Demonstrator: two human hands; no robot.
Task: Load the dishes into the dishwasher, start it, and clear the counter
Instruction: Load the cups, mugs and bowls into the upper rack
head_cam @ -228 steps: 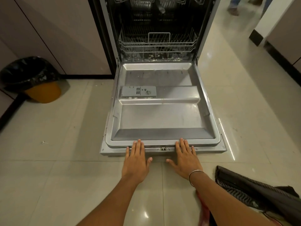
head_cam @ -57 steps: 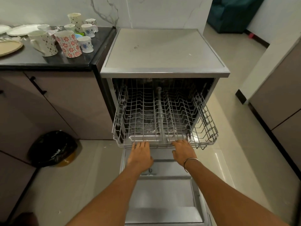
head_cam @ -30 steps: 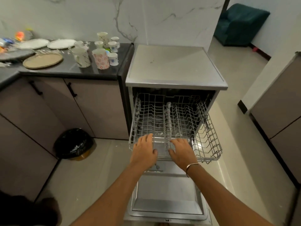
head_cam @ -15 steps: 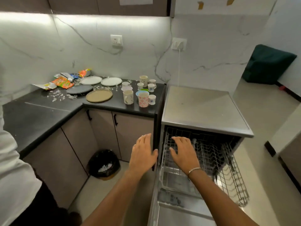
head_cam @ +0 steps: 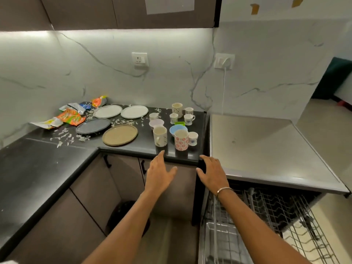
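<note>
Both hands have left the dishwasher (head_cam: 266,149) rack (head_cam: 285,216) and now hover at the front edge of the black table (head_cam: 38,168), left hand (head_cam: 159,175) and right hand (head_cam: 211,173) side by side, fingers (head_cam: 160,159) loosely apart and holding nothing. The dishes stand on the table at twelve o'clock from the hands: a white mug (head_cam: 160,136), a floral mug (head_cam: 181,140) and a small mug (head_cam: 193,138) nearest, a blue bowl (head_cam: 176,129) just behind them. At ten o'clock lie a tan plate (head_cam: 120,134), a grey plate (head_cam: 93,126) and two white plates (head_cam: 107,111), with wrappers (head_cam: 70,116) beyond. The pulled-out rack sits at five o'clock.
</note>
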